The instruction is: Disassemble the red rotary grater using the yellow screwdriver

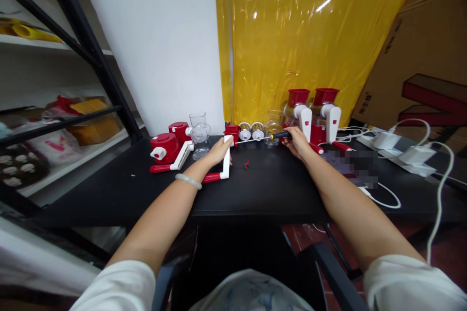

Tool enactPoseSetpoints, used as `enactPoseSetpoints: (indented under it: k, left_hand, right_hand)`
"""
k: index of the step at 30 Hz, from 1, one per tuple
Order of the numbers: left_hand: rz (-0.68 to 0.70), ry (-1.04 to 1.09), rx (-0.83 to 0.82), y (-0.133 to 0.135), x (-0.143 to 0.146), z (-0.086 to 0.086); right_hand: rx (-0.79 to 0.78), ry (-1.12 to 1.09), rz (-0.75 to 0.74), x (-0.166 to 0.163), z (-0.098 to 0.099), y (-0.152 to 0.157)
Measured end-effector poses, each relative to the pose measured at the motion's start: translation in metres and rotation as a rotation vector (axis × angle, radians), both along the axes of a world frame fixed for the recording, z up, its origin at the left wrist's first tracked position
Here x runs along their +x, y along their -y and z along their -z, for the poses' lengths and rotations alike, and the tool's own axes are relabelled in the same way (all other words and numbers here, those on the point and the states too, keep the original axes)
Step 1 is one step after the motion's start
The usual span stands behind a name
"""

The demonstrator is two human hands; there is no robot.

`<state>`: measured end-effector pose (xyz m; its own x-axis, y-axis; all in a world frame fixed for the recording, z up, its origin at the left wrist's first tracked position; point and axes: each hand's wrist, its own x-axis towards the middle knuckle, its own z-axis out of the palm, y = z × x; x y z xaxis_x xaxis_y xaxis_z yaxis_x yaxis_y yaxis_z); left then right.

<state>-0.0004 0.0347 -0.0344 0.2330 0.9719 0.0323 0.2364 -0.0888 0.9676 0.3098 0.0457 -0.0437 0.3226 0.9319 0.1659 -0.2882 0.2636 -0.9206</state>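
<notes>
My left hand [218,151] is closed around the upper end of a white crank handle with a red grip [221,175], holding it upright on the black table [262,189]. My right hand [297,142] grips a screwdriver with a black and yellow handle [280,134]; its thin shaft points left, with the tip at the top of the crank next to my left fingers. A small red part [247,164] lies loose on the table between my hands.
A red and white hand-crank machine with a clear cup [175,148] stands at the left. Two assembled red and white machines [317,114] stand at the back right. Metal drums [251,131] and a small red piece sit by the yellow plastic sheet. Chargers and white cables [408,155] lie at right.
</notes>
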Motion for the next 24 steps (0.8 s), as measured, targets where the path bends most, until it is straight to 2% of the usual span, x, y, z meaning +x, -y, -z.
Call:
enactPoseSetpoints:
  k: [3,10,24]
  left_hand:
    - [-0.001,0.004,0.006,0.0001,0.0004,-0.0002]
    - [-0.007,-0.005,0.016,0.0028,0.0008,-0.0028]
    - [0.02,0.021,0.026,0.0052,0.005,-0.0032]
  right_hand:
    - [0.006,-0.017,-0.007,0.0012,0.0,-0.0009]
    - [-0.039,0.189,0.06,0.0078,0.0058,-0.0051]
    - [-0.003,-0.039,-0.004,0.0014,-0.0026,0.002]
